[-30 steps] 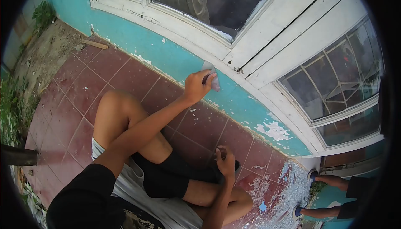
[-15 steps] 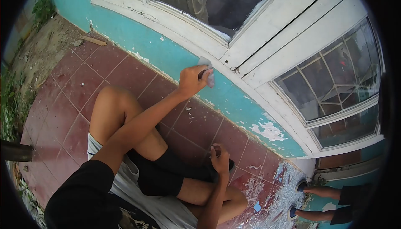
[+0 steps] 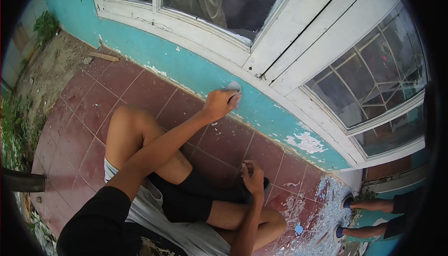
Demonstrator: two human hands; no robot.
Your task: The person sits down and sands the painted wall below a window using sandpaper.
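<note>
My left hand (image 3: 220, 105) is closed on a grey sheet (image 3: 234, 86), which lies against the teal lower wall (image 3: 191, 64) beneath the white window frame. Part of the sheet sticks out above and below the fingers. Near the crossed legs, above the red tiles, my right hand (image 3: 252, 179) has its fingers curled towards the thumb. Something small and dark seems to be between them, too unclear to name.
Peeling paint (image 3: 305, 141) marks the wall further right. Pale flakes (image 3: 326, 209) litter the red tiled floor (image 3: 214, 144), near another person's legs (image 3: 368, 231). A wooden piece (image 3: 103, 56) lies by the wall at upper left; a dark post (image 3: 23, 180) juts in at left.
My left hand and the grey sheet have shifted down the wall, away from the white frame. The right hand keeps its curled pose. The whole view has shifted slightly.
</note>
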